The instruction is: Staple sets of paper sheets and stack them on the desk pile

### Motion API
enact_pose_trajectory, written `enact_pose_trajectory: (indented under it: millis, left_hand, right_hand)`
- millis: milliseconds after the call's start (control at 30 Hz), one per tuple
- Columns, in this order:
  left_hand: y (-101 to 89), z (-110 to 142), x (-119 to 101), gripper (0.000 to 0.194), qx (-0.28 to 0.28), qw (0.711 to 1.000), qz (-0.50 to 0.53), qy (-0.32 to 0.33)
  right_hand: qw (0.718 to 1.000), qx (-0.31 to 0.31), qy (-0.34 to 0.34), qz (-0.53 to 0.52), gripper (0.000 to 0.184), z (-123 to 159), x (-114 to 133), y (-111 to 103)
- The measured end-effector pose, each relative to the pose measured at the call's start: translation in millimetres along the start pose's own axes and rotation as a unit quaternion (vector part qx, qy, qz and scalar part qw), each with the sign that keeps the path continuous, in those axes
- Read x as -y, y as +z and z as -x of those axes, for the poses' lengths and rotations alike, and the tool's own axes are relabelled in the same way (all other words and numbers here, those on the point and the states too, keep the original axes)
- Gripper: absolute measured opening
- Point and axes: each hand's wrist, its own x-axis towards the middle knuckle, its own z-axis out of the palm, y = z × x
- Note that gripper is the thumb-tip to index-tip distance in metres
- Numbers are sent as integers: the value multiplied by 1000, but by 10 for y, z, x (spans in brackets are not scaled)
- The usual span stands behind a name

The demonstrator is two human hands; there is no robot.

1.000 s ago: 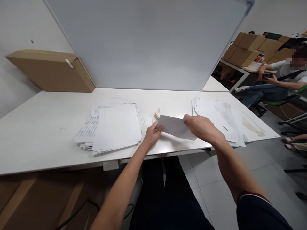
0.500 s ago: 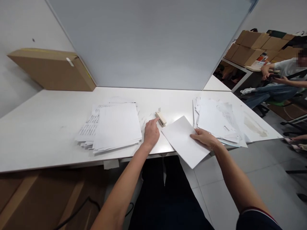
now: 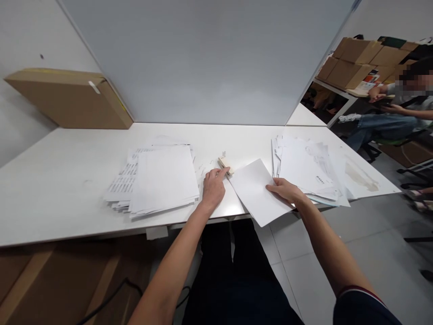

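Note:
A cream stapler [image 3: 224, 165] lies on the white table between two paper piles. My left hand [image 3: 214, 186] is just in front of it, the outstretched index finger on top of its near end and the other fingers partly bent. My right hand [image 3: 284, 189] pinches the right side of some white paper sheets [image 3: 259, 192], thumb on top and fingers underneath. These sheets are tilted on the table, with their far left edge close against the stapler's near end and their lower corner jutting past the front edge. Whether the corner is inside the stapler's jaw cannot be made out.
A pile of printed and blank papers [image 3: 165, 180] lies left of my left hand, another paper pile [image 3: 304, 167] at the right. A cardboard box [image 3: 74, 101] leans at the back left. A grey panel [image 3: 203, 63] borders the table's rear. A person [image 3: 406, 97] sits far right.
My left index finger has moved from the stapler's side onto its top. My right hand has shifted the sheets slightly up and left, closer to the stapler.

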Motion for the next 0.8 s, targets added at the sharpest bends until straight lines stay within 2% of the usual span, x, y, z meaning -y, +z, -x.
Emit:
enact_pose_trajectory:
  millis: [267,500,567,600,667,700,733,800]
  left_hand:
    - [25,0,12,62,-5,1000,-1,0]
    - [32,12,5,63,2,1000,-18,2]
    - [27,8,-2,63,5,1000,-19,3]
    - [26,5,-6,63,6,1000,-19,4]
    - [25,-2,-10,62,7,1000,-13,6]
    - [26,-2,-9,61,6,1000,-8,5]
    - [26,3,-3,59,1,1000,4,2]
    - [24,33,22,51,-20,999,40,-6]
  right_hand:
    - [1000,-16,-1,10,16,-21,5,12]
    - [1000,4,-27,12,22,-80,-84,4]
    - [998,-44,-49,14,21,-71,-69,-32]
    - [994,-92,-66,5,20,-59,-40,-53]
    - [971,-202,-118,-48,21,-23,73,-86]
    - [957,-234,-146,-90,23,-2,158,-87]
    - [946,-239,-173,-135,25,18,260,-70]
    - [938,-176,-217,-207,28,42,502,33]
